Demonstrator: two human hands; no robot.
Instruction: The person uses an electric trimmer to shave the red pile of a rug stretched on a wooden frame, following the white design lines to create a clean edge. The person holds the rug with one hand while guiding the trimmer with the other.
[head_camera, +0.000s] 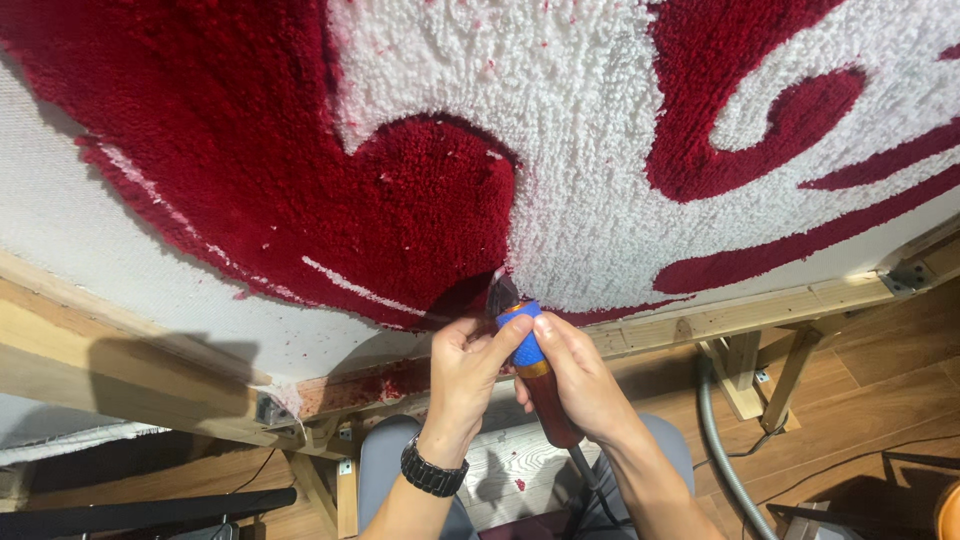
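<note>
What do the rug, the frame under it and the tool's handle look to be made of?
Rug: tufted yarn, fuzzy red and white pile. Frame: bare pale wood, grain visible. Tool handle: glossy reddish-brown, perhaps plastic or varnished wood, with a blue band, likely tape.

fluffy tufted yarn rug (560, 150), rough wooden frame (720, 318), glossy tool (535, 375) handle.

The floor (880, 370) is brown wood planks, seen at 4 o'clock. A pale wooden frame (720, 318) runs across the middle, and its leg (745, 375) stands at 4 o'clock. A grey hose (725, 455) curls down beside that leg. A thin black cable (860, 455) lies on the floor nearby. At 8 o'clock a black bar (150, 510) rests low. The light is warm and bright.
</note>
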